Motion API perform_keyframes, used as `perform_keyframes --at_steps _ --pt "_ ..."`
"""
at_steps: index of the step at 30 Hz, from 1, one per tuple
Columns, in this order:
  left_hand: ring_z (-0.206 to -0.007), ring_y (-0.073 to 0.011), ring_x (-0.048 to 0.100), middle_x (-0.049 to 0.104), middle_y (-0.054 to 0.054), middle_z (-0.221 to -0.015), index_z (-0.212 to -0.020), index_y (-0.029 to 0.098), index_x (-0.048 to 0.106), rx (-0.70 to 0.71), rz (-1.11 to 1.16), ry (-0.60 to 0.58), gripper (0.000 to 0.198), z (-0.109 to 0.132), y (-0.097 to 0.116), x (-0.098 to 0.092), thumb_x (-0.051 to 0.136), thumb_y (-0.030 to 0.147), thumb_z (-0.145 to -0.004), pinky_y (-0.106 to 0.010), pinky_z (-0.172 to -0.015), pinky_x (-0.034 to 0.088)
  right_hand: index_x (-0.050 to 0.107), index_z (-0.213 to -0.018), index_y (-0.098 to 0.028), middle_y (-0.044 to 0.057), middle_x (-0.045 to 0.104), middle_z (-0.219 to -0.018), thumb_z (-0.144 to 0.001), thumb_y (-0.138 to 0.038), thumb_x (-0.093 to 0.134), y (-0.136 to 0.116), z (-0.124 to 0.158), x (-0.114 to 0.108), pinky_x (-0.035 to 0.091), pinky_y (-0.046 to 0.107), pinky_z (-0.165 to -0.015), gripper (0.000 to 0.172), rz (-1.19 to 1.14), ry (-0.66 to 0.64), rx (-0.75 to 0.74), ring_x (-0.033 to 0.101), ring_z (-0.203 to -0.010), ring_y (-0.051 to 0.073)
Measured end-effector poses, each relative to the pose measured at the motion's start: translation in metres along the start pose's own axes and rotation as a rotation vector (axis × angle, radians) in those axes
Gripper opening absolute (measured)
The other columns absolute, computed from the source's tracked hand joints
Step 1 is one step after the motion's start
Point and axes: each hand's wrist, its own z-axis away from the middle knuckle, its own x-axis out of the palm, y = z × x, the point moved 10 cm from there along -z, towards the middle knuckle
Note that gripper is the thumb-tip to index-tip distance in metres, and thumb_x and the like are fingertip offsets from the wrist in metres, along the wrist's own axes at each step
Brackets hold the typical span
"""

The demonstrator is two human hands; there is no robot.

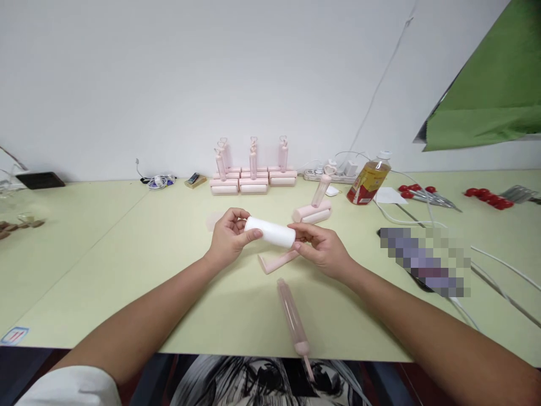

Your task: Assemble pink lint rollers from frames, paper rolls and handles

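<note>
A white lint roller refill (pixel 271 232) is held slightly tilted above the table, its right end lower. My left hand (pixel 230 237) is closed around its left end, thumb on the front. At the other end, the fingers and thumb of my right hand (pixel 323 248) pinch the rim. Beneath the roll lies a pale pink roller cover piece (pixel 279 260), partly hidden by my right hand. Nearer the table's front edge rests a clear pink handle (pixel 292 316), its thin end overhanging the edge.
Several pink lint rollers (pixel 253 181) stand upright along the wall; another lint roller (pixel 313 212) stands closer. To the right are a drink bottle (pixel 368 180), a blurred phone (pixel 422 265), white cables (pixel 502 282) and red-handled tools (pixel 422 194). Coiled cable (pixel 158 181) lies back left.
</note>
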Motion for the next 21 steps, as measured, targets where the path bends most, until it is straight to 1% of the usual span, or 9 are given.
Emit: perform_keyframes --at_steps 4,7,9,11,13,15,17,19,21 --pt "-0.058 -0.0087 0.053 0.053 0.005 -0.069 -0.083 0.019 0.05 0.011 0.004 -0.008 0.052 0.0 0.0 0.001 0.088 0.039 -0.053 -0.022 -0.052 0.047 0.067 -0.106 -0.018 0.005 0.071 -0.085 -0.074 -0.032 0.066 0.005 0.001 0.003 0.054 0.034 -0.07 0.035 -0.085 0.003 0.06 0.066 -0.079 0.021" --pt "-0.057 -0.0068 0.049 0.05 0.005 -0.072 -0.078 0.019 0.046 0.044 -0.051 -0.01 0.053 0.0 -0.002 0.002 0.088 0.039 -0.053 -0.02 -0.05 0.043 0.066 -0.106 -0.017 0.004 0.071 -0.086 -0.073 -0.027 0.064 0.013 -0.001 0.005 0.055 0.033 -0.069 0.034 -0.131 0.01 0.14 0.067 -0.076 0.02" --pt "-0.058 -0.0057 0.048 0.049 0.005 -0.077 -0.078 0.02 0.041 0.066 -0.118 -0.008 0.055 0.0 -0.005 0.002 0.088 0.037 -0.054 -0.019 -0.05 0.042 0.064 -0.109 -0.017 0.003 0.07 -0.076 -0.073 -0.021 0.06 0.021 -0.003 0.007 0.056 0.031 -0.061 0.036 -0.146 0.014 0.236 0.066 -0.064 0.018" --pt "-0.059 -0.0056 0.049 0.048 0.005 -0.083 -0.083 0.021 0.039 0.026 -0.148 -0.018 0.057 0.0 -0.014 0.004 0.087 0.036 -0.056 -0.019 -0.048 0.043 0.058 -0.118 -0.016 0.0 0.067 -0.066 -0.075 -0.015 0.054 0.03 -0.002 0.011 0.055 0.03 -0.053 0.043 -0.208 0.015 0.375 0.063 -0.052 0.016" --pt "-0.058 -0.0061 0.051 0.046 0.005 -0.088 -0.091 0.023 0.038 -0.045 -0.12 -0.036 0.059 -0.001 -0.025 0.006 0.085 0.037 -0.059 -0.02 -0.044 0.044 0.053 -0.122 -0.016 0.0 0.067 -0.064 -0.076 -0.011 0.051 0.036 0.001 0.016 0.056 0.028 -0.049 0.046 -0.31 0.027 0.501 0.066 -0.052 0.017" --pt "-0.057 -0.0065 0.053 0.045 0.005 -0.09 -0.094 0.024 0.037 -0.09 -0.083 -0.054 0.06 -0.001 -0.03 0.008 0.084 0.038 -0.061 -0.021 -0.042 0.046 0.052 -0.118 -0.017 0.002 0.067 -0.072 -0.076 -0.009 0.054 0.037 0.002 0.018 0.058 0.027 -0.05 0.043 -0.39 0.061 0.558 0.07 -0.063 0.019" --pt "-0.057 -0.0075 0.054 0.046 0.005 -0.088 -0.092 0.024 0.037 -0.126 -0.075 -0.083 0.058 -0.002 -0.033 0.01 0.083 0.04 -0.062 -0.022 -0.042 0.047 0.053 -0.112 -0.018 0.002 0.066 -0.08 -0.075 -0.008 0.058 0.036 0.002 0.019 0.059 0.026 -0.051 0.038 -0.42 0.081 0.559 0.072 -0.071 0.019" --pt "-0.057 -0.0088 0.055 0.049 0.005 -0.083 -0.089 0.023 0.037 -0.171 -0.108 -0.095 0.056 -0.002 -0.037 0.008 0.083 0.042 -0.061 -0.021 -0.042 0.045 0.054 -0.109 -0.02 0.003 0.065 -0.09 -0.075 -0.008 0.06 0.036 0.002 0.021 0.059 0.025 -0.049 0.037 -0.432 0.064 0.548 0.073 -0.073 0.02" --pt "-0.056 -0.0086 0.053 0.052 0.005 -0.081 -0.086 0.022 0.038 -0.177 -0.19 -0.072 0.056 -0.003 -0.038 0.001 0.083 0.044 -0.06 -0.02 -0.043 0.042 0.054 -0.11 -0.02 0.007 0.063 -0.107 -0.075 -0.009 0.061 0.038 0.003 0.025 0.057 0.023 -0.046 0.038 -0.435 0.026 0.537 0.073 -0.076 0.02"
